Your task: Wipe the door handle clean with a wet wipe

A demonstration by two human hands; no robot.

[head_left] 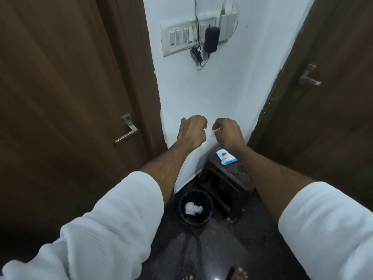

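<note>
Mid-frame, my left hand (pixel 192 131) and right hand (pixel 227 133) pinch one wet wipe (pixel 210 132) between them. Two door handles show: one (pixel 127 128) left, one (pixel 308 76) upper right. One wipe packet (pixel 226 157) lies below my right wrist.

A single head-worn wide-angle camera looks forward and steeply down from standing height. It faces a white wall (pixel 201 93) between two brown doors, the left door (pixel 60 87) nearer than the right door (pixel 333 98). Both forearms extend from the near bottom edge toward frame centre. The dark floor (pixel 232 249) fills the near lower area. Straight lines bow toward the frame edges.
</note>
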